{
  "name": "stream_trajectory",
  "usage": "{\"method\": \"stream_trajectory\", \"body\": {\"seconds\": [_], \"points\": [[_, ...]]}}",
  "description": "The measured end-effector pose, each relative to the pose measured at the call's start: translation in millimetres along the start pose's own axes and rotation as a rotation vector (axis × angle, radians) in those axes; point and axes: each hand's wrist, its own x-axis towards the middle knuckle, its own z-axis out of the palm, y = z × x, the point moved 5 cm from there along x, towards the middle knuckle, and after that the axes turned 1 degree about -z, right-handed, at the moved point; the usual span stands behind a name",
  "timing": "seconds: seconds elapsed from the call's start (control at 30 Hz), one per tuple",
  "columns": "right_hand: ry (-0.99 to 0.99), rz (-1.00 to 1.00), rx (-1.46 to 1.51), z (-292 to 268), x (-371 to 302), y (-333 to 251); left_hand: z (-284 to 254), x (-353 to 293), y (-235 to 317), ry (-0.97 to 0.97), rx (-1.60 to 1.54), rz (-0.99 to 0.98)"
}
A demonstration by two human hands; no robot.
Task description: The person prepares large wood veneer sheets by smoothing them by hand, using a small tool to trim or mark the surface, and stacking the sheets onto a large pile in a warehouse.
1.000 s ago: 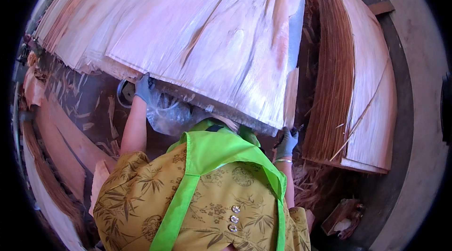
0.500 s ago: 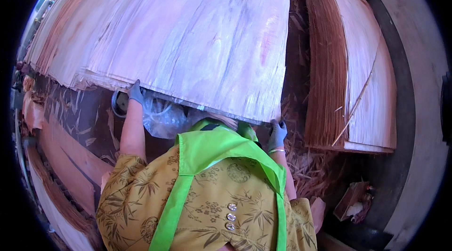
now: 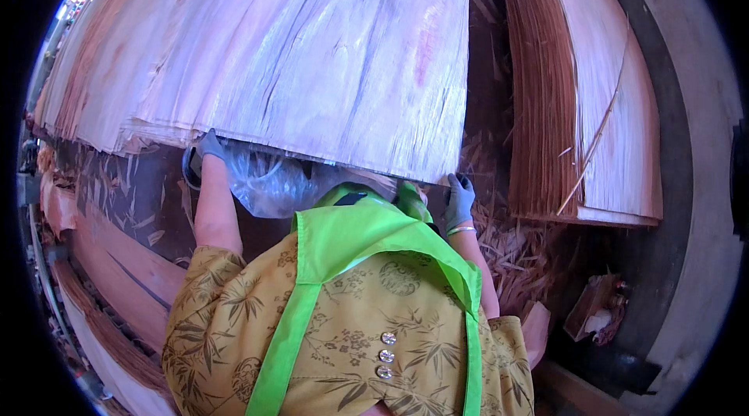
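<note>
Two gloved hands hold the near edge of a large pale veneer sheet (image 3: 312, 57), which spans the upper frame above a dark surface (image 3: 156, 197). Left hand (image 3: 209, 144), in a grey glove, has its fingers curled round the sheet's lower left edge. Below the sheet, between the arms, lies crumpled clear plastic (image 3: 269, 182). Right hand (image 3: 460, 199), also grey-gloved, appears to pinch the sheet's lower right corner, though the fingertips are partly hidden. Further right stands a stack of veneer (image 3: 593, 88), with wood scraps (image 3: 515, 252) beneath it
</note>
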Motion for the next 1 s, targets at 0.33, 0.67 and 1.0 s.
{"method": "stream_trajectory", "body": {"seconds": [0.33, 0.67, 1.0], "points": [[0.115, 0.065, -0.108, -26, -43, 24, -8, -7, 1, -0.145, -0.155, 0.028], [-0.535, -0.426, -0.824, 31, -94, 60, -2, -53, 14, -0.264, -0.150, 0.081], [-0.600, -0.586, -0.634, 208, -118, 87, -50, -101, -8, -0.356, -0.038, -0.087]]}}
